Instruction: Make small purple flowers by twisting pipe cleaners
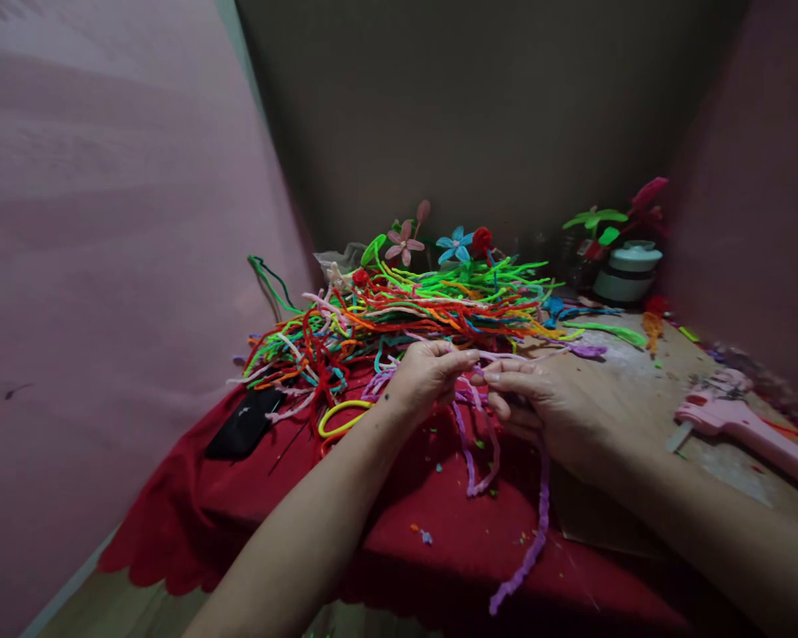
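Both hands meet above the red cloth near the front of the table. My left hand (429, 377) is closed, its thumb and forefinger pinching purple and pink pipe cleaners (466, 452). Beside it on the right, my right hand (538, 394) pinches the same strands with its fingertips. One purple pipe cleaner (537, 540) hangs below the right hand, its loose end bent toward the left. A looped, kinked length dangles between the two hands. Just behind the hands spreads a big heap of coloured pipe cleaners (432, 306).
A black phone (245, 424) lies left on the red tablecloth (272, 496). At right, a pink glue gun (738, 416) rests on a board (638, 390). Pipe-cleaner flowers (405, 244) and a lidded jar (629, 270) stand behind. Pink walls flank both sides.
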The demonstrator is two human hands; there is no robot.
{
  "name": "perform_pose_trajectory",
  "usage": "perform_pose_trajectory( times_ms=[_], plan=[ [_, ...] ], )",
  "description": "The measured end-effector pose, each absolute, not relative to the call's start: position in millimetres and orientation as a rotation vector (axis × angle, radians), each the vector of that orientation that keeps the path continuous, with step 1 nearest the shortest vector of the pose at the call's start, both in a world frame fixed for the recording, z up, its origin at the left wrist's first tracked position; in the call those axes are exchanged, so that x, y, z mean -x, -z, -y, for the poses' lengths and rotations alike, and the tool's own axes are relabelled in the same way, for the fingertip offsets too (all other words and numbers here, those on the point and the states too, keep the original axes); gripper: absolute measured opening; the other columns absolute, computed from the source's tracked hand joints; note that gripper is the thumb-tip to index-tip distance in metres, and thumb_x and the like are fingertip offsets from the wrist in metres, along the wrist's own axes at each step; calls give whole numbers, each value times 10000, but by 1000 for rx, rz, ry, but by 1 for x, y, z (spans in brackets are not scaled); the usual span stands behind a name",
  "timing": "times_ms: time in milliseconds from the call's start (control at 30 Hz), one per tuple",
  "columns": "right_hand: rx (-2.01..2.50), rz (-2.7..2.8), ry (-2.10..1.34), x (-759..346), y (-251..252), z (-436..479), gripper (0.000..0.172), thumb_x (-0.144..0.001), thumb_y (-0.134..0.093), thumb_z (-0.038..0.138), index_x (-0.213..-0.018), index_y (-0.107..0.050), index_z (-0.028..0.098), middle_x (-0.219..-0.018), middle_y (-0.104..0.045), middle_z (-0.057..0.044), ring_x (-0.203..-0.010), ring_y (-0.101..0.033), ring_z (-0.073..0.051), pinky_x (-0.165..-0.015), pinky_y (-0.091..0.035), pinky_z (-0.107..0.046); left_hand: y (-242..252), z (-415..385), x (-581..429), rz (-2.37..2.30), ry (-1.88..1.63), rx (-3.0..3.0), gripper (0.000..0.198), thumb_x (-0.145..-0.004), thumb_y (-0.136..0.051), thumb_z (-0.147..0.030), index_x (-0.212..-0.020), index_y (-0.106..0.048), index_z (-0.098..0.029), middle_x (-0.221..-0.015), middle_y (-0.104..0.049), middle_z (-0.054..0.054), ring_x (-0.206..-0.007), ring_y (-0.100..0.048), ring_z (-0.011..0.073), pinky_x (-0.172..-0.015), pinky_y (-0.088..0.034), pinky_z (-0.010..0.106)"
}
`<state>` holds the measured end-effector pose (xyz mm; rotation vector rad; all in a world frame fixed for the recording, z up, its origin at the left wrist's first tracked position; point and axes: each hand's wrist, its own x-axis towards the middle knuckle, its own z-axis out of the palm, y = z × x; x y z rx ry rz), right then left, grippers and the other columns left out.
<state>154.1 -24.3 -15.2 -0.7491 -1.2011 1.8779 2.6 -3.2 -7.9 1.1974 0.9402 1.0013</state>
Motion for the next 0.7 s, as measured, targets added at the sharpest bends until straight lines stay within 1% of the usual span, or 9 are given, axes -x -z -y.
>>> perform_pose_trajectory(
  times_ms=[100, 200, 267, 333, 367, 400, 467, 600, 700],
  plan=[
    [725, 1207, -1871, -155, 23, 21, 150, -755, -576, 244, -657, -491, 167, -448, -514, 45, -298, -213, -26, -319, -125, -195, 0, 3, 10, -1011, -1027, -1294, 317, -689, -617, -417, -599, -456, -159, -418, -379, -81, -318, -285, 35, -336, -217, 183],
    [741, 1187, -1882, -155, 28, 21, 145, -764, -542, 217, -637, -494, 165, -410, -491, 42, -292, -232, -39, -320, -127, -207, -11, 10, 38, -1246, -1128, -1532, 240, -720, -574, -382, -697, -502, -153, -550, -491, -47, -405, -403, 54, -409, -310, 192],
    [738, 1177, -1915, -155, 30, 23, 129, -760, -530, 202, -640, -501, 164, -384, -465, 46, -286, -238, -42, -319, -125, -206, -15, 20, 61, -1454, -985, -1788, 185, -740, -537, -333, -724, -540, -149, -614, -533, -20, -508, -474, 78, -498, -364, 206],
    [738, 1162, -1949, -154, 30, 24, 121, -755, -530, 193, -642, -495, 165, -383, -465, 46, -282, -247, -41, -317, -129, -201, -12, 32, 82, -1663, -661, -2062, 155, -759, -497, -296, -764, -570, -160, -721, -587, 13, -642, -530, 115, -597, -392, 232],
    [739, 1154, -1957, -153, 30, 25, 124, -756, -532, 194, -643, -488, 167, -387, -473, 44, -280, -250, -40, -316, -130, -199, -10, 38, 90, -1781, -489, -2163, 144, -757, -492, -283, -783, -572, -167, -751, -595, 20, -675, -535, 129, -624, -389, 245],
    [739, 1148, -1958, -153, 30, 25, 128, -759, -536, 199, -647, -483, 168, -395, -483, 42, -279, -253, -38, -314, -128, -196, -6, 44, 97, -1879, -313, -2230, 136, -752, -489, -283, -767, -565, -171, -745, -591, 25, -672, -529, 139, -619, -379, 253],
    [731, 1142, -1959, -152, 31, 24, 132, -768, -542, 214, -661, -478, 171, -415, -507, 38, -275, -257, -36, -307, -124, -189, 2, 52, 106, -1920, -87, -2331, 155, -777, -449, -290, -774, -553, -176, -780, -587, 40, -690, -523, 152, -615, -371, 260],
    [710, 1149, -1974, -152, 34, 23, 135, -768, -555, 231, -670, -485, 169, -471, -565, 23, -273, -288, -34, -290, -165, -175, 16, 55, 111, -1814, 32, -2479, 159, -767, -410, -193, -876, -522, -168, -868, -575, 66, -770, -518, 172, -659, -382, 273],
    [731, 1175, -1973, -152, 31, 25, 166, -771, -555, 252, -647, -491, 163, -487, -594, 5, -275, -329, -38, -291, -232, -176, 20, 53, 114, -1810, 20, -2482, 141, -752, -425, -169, -866, -508, -165, -861, -573, 72, -776, -522, 176, -669, -387, 278]
  ],
)
